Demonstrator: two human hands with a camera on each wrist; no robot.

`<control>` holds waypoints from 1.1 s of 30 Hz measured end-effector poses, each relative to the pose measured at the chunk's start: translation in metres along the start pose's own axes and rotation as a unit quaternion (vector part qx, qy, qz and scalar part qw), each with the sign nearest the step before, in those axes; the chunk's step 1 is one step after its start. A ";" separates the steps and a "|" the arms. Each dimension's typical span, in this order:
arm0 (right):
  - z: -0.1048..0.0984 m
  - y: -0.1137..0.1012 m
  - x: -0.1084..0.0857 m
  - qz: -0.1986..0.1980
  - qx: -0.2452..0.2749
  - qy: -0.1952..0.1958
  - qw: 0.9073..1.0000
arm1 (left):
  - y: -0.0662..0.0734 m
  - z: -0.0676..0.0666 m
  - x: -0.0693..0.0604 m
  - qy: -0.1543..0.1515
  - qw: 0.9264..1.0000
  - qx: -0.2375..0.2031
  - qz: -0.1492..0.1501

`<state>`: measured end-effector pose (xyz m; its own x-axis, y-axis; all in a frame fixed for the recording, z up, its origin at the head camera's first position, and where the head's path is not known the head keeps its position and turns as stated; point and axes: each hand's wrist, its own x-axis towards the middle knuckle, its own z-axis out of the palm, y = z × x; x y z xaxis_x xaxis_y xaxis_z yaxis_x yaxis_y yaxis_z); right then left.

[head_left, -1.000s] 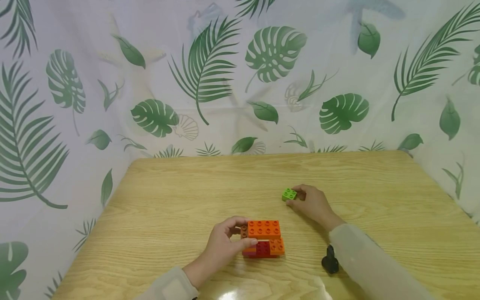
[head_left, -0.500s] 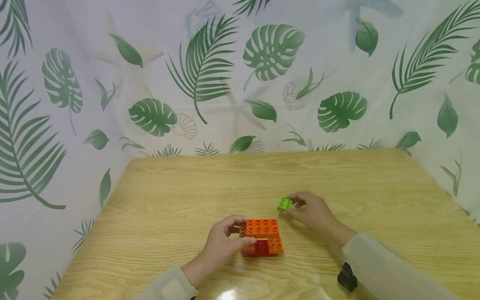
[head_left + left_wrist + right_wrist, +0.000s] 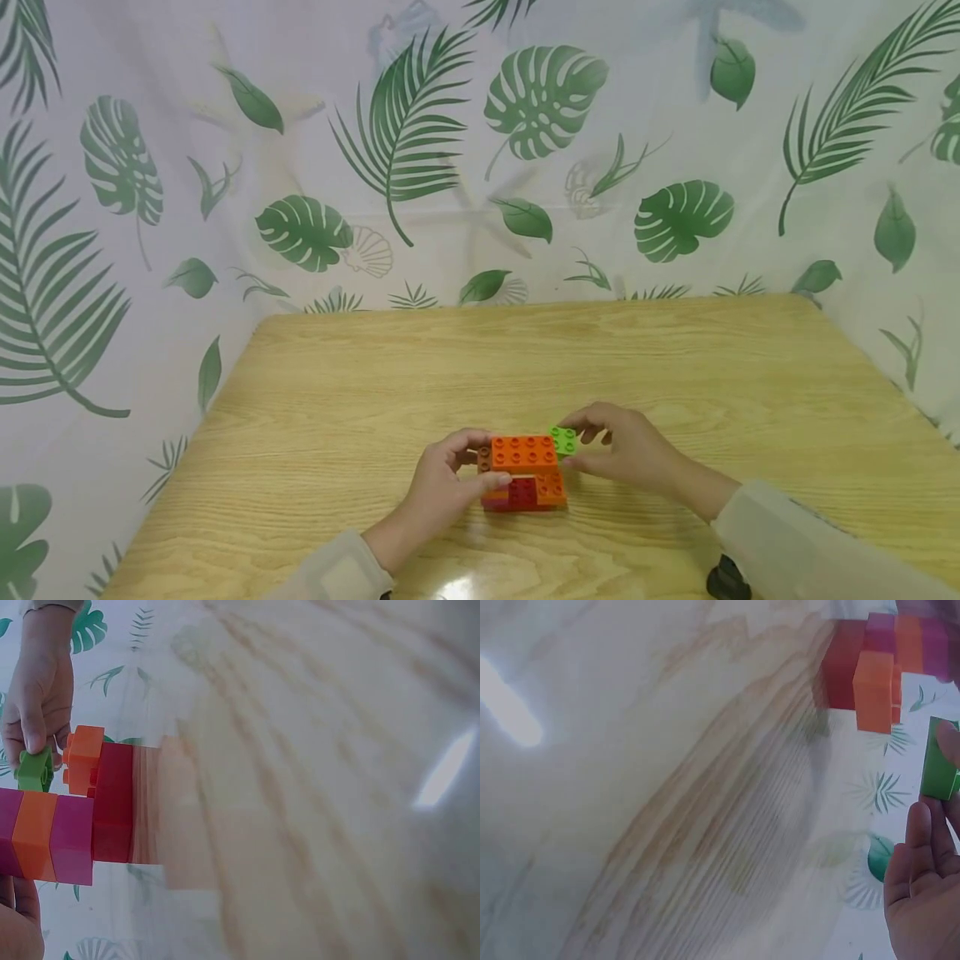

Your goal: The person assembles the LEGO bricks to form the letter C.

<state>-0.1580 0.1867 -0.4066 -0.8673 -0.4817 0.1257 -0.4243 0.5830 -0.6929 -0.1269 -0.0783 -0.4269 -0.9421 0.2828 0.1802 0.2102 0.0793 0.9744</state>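
A stack of toy building bricks stands on the table, with an orange eight-stud brick [image 3: 523, 452] on top in the head view. Lower down show a dark red brick [image 3: 522, 493], a small orange brick [image 3: 552, 488] and, to the left, a brown brick [image 3: 484, 457]. My left hand [image 3: 447, 482] grips the stack's left end, thumb in front and fingers behind. My right hand [image 3: 630, 448] pinches a green four-stud brick [image 3: 565, 441] by the stack's right end. In the right wrist view a gap separates the green brick [image 3: 938, 760] from the orange brick [image 3: 875, 690].
The wooden table [image 3: 360, 375] reaches back to a leaf-printed curtain [image 3: 450, 167], which also rises on both sides. A small black object [image 3: 727, 579] is beside the right sleeve [image 3: 810, 542]; what it is, I cannot tell.
My right hand has brought the green brick toward me and slightly left, up to the stack's right end. The left hand has kept its hold in nearly the same place.
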 end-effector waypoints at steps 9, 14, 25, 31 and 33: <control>-0.001 -0.010 -0.007 -0.046 -0.002 -0.028 0.999 | 0.000 -0.001 0.000 -0.009 1.000 0.011 0.008; -0.002 -0.015 -0.011 -0.070 -0.006 -0.029 0.997 | 0.000 -0.002 0.000 -0.012 0.999 0.026 0.031; 0.004 -0.018 -0.008 -0.106 -0.012 -0.016 0.994 | 0.000 -0.002 0.000 -0.007 0.998 0.039 0.044; 0.009 -0.017 -0.010 -0.121 -0.021 0.010 0.992 | 0.003 -0.002 0.000 -0.013 0.997 0.050 0.050; 0.010 -0.017 -0.012 -0.126 -0.023 0.022 0.992 | 0.004 -0.002 0.000 -0.015 0.997 0.059 0.056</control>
<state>-0.1381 0.1759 -0.4040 -0.7425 -0.5876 0.3216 -0.6391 0.4776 -0.6028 -0.1262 -0.0798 -0.4232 -0.9031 0.3241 0.2819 0.3452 0.1572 0.9253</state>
